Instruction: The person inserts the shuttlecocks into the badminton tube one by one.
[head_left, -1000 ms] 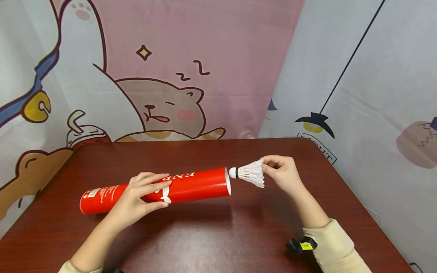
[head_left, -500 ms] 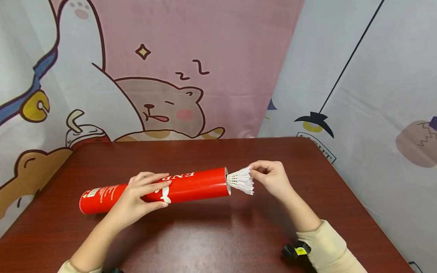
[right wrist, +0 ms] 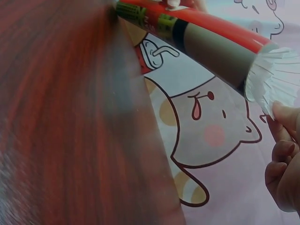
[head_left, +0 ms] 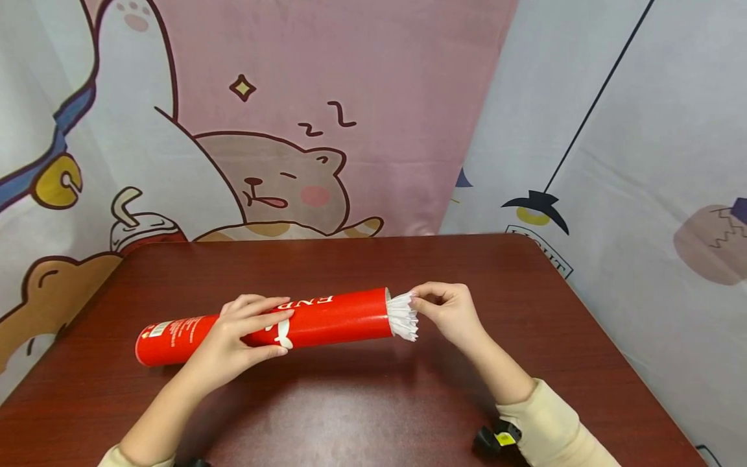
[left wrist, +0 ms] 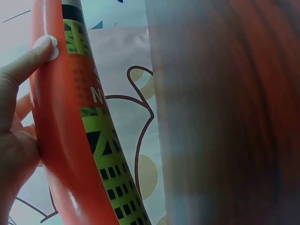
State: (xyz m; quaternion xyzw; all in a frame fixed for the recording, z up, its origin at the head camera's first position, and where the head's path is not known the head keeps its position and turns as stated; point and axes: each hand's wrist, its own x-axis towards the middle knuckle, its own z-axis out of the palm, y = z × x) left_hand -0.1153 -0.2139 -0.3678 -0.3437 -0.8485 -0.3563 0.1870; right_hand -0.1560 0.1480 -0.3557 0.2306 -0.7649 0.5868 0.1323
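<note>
My left hand (head_left: 233,334) grips a long red shuttlecock tube (head_left: 344,319) around its middle. The tube lies tilted, its right end raised above the table and its left end low. A white feather shuttlecock (head_left: 403,316) sits cork first in the tube's right opening, with just the feather skirt showing outside. At the skirt's edge, my right hand (head_left: 452,314) pinches the feathers between thumb and index finger. In the right wrist view the shuttlecock (right wrist: 274,77) fills the tube's mouth. The left wrist view shows the thumb (left wrist: 35,56) against the tube's red side; the cork is hidden inside.
Beneath both hands is a dark reddish-brown wooden table (head_left: 338,408). Behind it hangs a cartoon-printed cloth (head_left: 408,130), close to the table's far edge. A black wrist device (head_left: 496,438) with a yellow label sits at the right sleeve.
My right hand has moved left, sliding the shuttlecock from just outside the tube's mouth to mostly inside. The left hand and tube have stayed almost still.
</note>
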